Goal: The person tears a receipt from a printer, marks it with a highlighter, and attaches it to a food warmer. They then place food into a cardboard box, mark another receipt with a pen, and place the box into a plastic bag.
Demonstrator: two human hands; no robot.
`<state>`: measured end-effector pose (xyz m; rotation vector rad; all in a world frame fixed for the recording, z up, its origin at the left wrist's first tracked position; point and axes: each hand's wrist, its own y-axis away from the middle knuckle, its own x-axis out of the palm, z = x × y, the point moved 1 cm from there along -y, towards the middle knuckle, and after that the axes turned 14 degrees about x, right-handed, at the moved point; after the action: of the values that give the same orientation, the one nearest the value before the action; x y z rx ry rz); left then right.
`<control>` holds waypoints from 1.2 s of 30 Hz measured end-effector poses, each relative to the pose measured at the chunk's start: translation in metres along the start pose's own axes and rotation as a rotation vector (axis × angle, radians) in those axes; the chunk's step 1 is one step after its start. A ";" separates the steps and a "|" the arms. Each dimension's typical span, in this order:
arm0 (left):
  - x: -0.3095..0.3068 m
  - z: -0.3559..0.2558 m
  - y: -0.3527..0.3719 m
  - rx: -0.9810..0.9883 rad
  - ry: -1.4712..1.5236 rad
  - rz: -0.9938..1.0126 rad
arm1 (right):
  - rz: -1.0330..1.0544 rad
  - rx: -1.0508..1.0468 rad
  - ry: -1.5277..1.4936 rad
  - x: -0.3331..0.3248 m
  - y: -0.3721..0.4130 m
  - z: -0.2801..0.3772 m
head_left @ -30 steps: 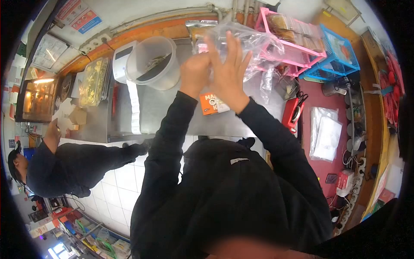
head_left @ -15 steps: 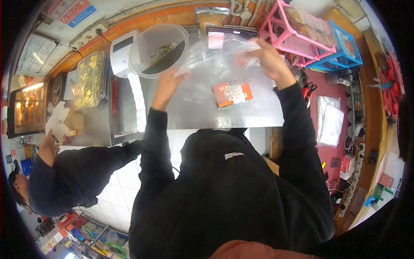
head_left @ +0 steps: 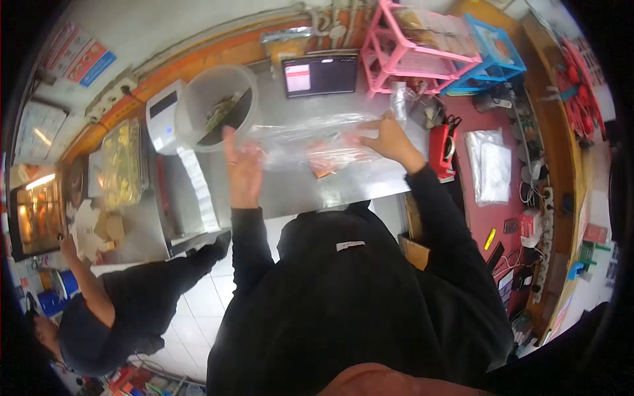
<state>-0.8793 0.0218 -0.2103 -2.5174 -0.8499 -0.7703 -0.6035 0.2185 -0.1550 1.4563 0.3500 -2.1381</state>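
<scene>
A clear plastic bag (head_left: 297, 136) stretches between my two hands over the metal counter. My left hand (head_left: 244, 173), somewhat blurred, is at the bag's left end, one finger pointing up and the others closed at the plastic. At the right end, my right hand (head_left: 394, 144) pinches the bag between thumb and fingers. An orange box (head_left: 322, 173) is under the plastic, mostly covered by it, with a lower corner showing.
Behind the bag stand a tablet (head_left: 322, 76) and a translucent tub (head_left: 189, 109). A white printer (head_left: 163, 119) trails a paper strip (head_left: 193, 178). Pink rack (head_left: 422, 63) and red tape dispenser (head_left: 442, 148) are at right. Another person (head_left: 132, 290) works at far left.
The bag, held up and puffed out before, is now lower and flatter, over the orange box. Both hands have come down. My view has shifted, and the tablet now shows fully.
</scene>
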 end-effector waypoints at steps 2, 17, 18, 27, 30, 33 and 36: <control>0.050 0.012 0.005 -0.089 -0.500 0.441 | -0.105 0.289 0.177 0.003 -0.012 -0.025; 0.234 0.233 0.028 0.344 -1.798 0.833 | -0.244 0.528 0.405 -0.043 0.028 -0.283; 0.262 0.230 0.033 0.247 -1.731 0.866 | -0.168 0.531 0.285 -0.042 0.026 -0.324; 0.362 0.285 0.064 -0.173 -1.415 1.256 | 0.050 0.261 -0.855 -0.191 0.076 -0.545; 0.367 0.281 0.069 -0.183 -1.310 1.237 | -0.810 0.769 -0.442 -0.257 0.106 -0.664; 0.377 0.269 0.071 -0.193 -1.342 1.187 | -1.334 1.068 -0.054 -0.254 0.146 -0.829; 0.394 0.257 0.073 -0.289 -1.391 1.084 | -0.985 1.388 -0.232 -0.250 0.182 -0.895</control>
<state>-0.4720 0.2680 -0.1861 -2.8953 0.5028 1.3659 0.2690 0.5730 -0.2577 1.7888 -0.9159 -3.6437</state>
